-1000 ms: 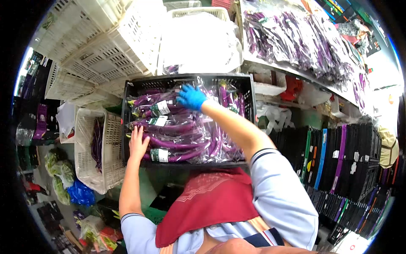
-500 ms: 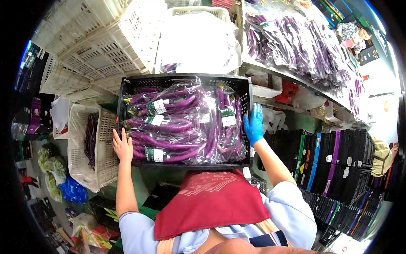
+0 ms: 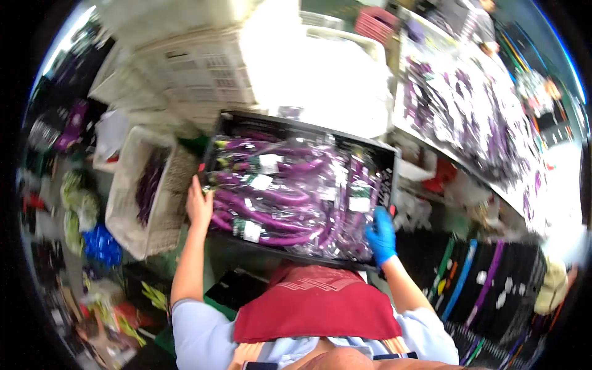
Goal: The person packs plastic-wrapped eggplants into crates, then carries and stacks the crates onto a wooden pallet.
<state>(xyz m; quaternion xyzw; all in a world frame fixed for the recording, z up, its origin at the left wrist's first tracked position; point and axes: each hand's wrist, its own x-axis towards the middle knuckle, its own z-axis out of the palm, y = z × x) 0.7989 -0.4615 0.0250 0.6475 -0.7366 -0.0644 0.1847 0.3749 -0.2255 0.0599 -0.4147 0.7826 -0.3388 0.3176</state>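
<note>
A black plastic crate [image 3: 388, 179] sits in front of my red apron, its right side angled toward me. Bagged purple eggplants [image 3: 287, 196] with white-and-green labels fill it, most lying crosswise and some lengthwise at the right. My left hand [image 3: 200, 205], bare, grips the crate's left side, its fingers partly hidden by the rim. In a blue glove, my right hand [image 3: 381, 235] holds the right side close to the near corner. What supports the crate underneath is hidden.
White crates [image 3: 203, 74] are stacked beyond at the left. A pale crate [image 3: 132, 203] with loose eggplants stands left of me. More bagged eggplants cover a metal table [image 3: 453, 151] at the upper right. Folded black crates [image 3: 493, 283] are stacked at my right.
The crate now appears turned clockwise, its right end closer to me. My right hand has come nearer its front corner; my left hand keeps to the left side. The whole view has shifted.
</note>
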